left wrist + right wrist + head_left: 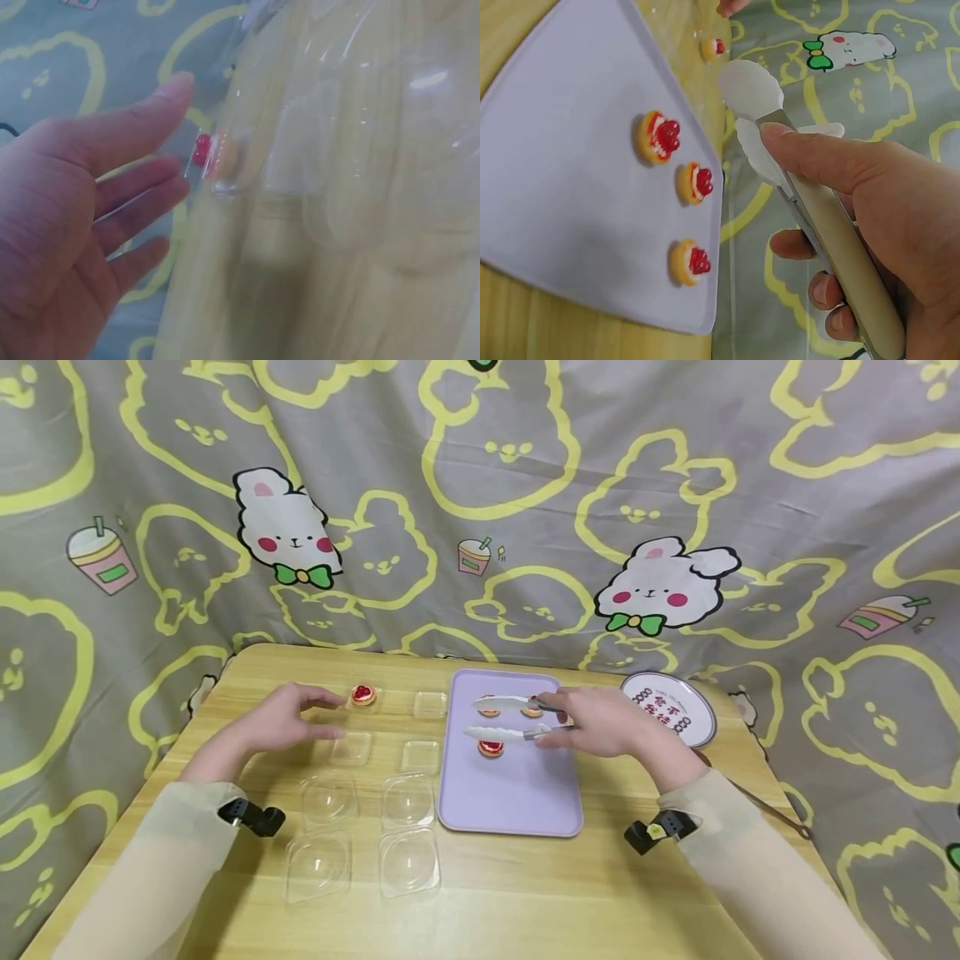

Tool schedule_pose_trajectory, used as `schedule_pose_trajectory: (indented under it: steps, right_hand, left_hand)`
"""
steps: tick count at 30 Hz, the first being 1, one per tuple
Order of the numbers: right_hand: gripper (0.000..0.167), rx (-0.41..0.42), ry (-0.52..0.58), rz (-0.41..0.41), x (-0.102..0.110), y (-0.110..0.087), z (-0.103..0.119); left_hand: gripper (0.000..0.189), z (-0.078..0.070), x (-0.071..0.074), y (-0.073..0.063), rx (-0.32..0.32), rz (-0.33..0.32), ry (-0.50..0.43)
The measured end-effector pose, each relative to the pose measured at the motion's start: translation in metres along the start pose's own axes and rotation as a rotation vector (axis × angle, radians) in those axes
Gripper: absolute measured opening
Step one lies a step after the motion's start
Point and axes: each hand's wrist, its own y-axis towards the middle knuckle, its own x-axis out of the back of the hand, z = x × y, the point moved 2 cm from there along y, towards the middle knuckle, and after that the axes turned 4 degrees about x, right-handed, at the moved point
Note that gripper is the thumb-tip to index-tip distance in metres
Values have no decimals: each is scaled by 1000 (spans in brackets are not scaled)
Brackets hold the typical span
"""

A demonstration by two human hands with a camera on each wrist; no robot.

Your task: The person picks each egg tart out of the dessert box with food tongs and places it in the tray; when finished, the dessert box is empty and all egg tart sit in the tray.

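Observation:
My right hand [603, 720] grips a pair of tongs [832, 247] with white tips, held over the purple tray [510, 802]. The tips are apart with nothing between them. Three small tarts with red berries lie on the tray: one tart [657, 138] stands apart from a second tart [694, 184] and a third tart [689, 262]. My left hand [281, 718] hovers at the left, fingers extended and holding nothing. Just past its fingertips, another tart [363, 695] sits in a clear plastic container. In the left wrist view this tart is partly seen through plastic.
Beside the tray stand other clear container bases, such as one base [431, 704] at the back. Several clear domed lids [408, 864] lie nearer the front. A white plate [693, 706] with red characters is at the right, a brown handle [772, 810] near it. A patterned curtain [480, 593] hangs behind the table.

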Motion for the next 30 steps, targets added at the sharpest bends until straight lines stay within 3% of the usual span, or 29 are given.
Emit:
schedule_pose_trajectory:
  steps: [9, 15, 23, 30]
  right_hand:
    - [80, -13, 24, 9, 6, 28, 9]
    - [80, 8, 16, 2, 10, 55, 20]
    - [78, 2, 5, 24, 13, 95, 30]
    - [81, -3, 14, 72, 4, 133, 44]
  left_hand:
    - [64, 9, 4, 25, 56, -66, -68]
    - [80, 19, 5, 38, 90, -74, -89]
    - [95, 20, -1, 61, 104, -27, -67]
    - [94, 22, -6, 73, 99, 22, 9]
